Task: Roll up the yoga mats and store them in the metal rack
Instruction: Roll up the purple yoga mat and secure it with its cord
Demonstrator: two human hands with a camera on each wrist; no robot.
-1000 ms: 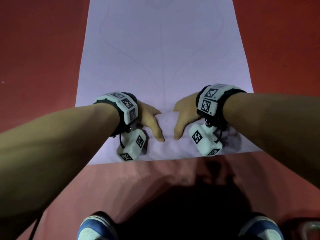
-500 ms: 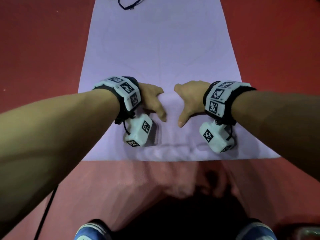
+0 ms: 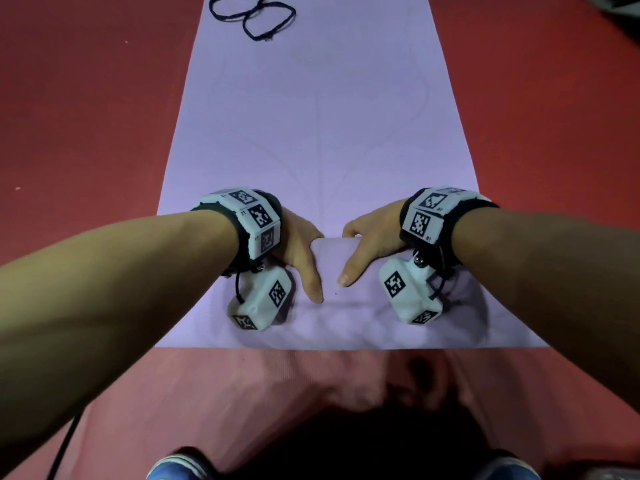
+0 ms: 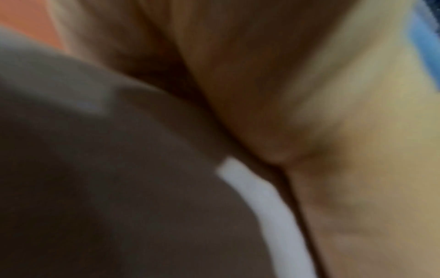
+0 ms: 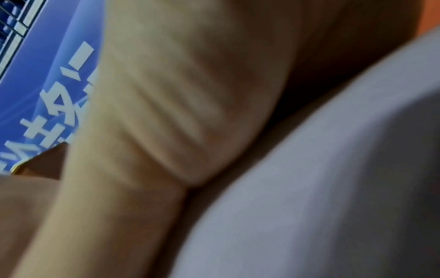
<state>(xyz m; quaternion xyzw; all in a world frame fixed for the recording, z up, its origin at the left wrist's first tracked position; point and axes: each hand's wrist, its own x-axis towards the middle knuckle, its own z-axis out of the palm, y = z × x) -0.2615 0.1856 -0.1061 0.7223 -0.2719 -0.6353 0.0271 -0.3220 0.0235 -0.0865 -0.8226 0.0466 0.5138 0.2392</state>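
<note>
A lilac yoga mat (image 3: 318, 116) lies lengthwise on the red floor, and its near end is rolled into a thick roll (image 3: 331, 258) across the view. My left hand (image 3: 304, 251) and right hand (image 3: 363, 251) grip the middle of the roll side by side, thumbs pointing back at me. Their fingers curl over the far side, out of sight. The left wrist view is blurred, showing only palm (image 4: 333, 131) against mat (image 4: 95, 169). In the right wrist view the palm (image 5: 166, 112) lies on the mat (image 5: 333, 188). No metal rack is in view.
Two black strap loops (image 3: 252, 15) lie on the mat's far end. Red floor (image 3: 86, 116) flanks the mat. A pinkish mat (image 3: 242, 393) lies between the roll and my shoes (image 3: 173, 469). A black cable (image 3: 64, 448) hangs at the lower left. A blue banner (image 5: 47, 94) shows behind the right hand.
Both hands have pushed the roll forward along the mat, away from me, and it has grown thicker. The black strap loops at the far end have come into view.
</note>
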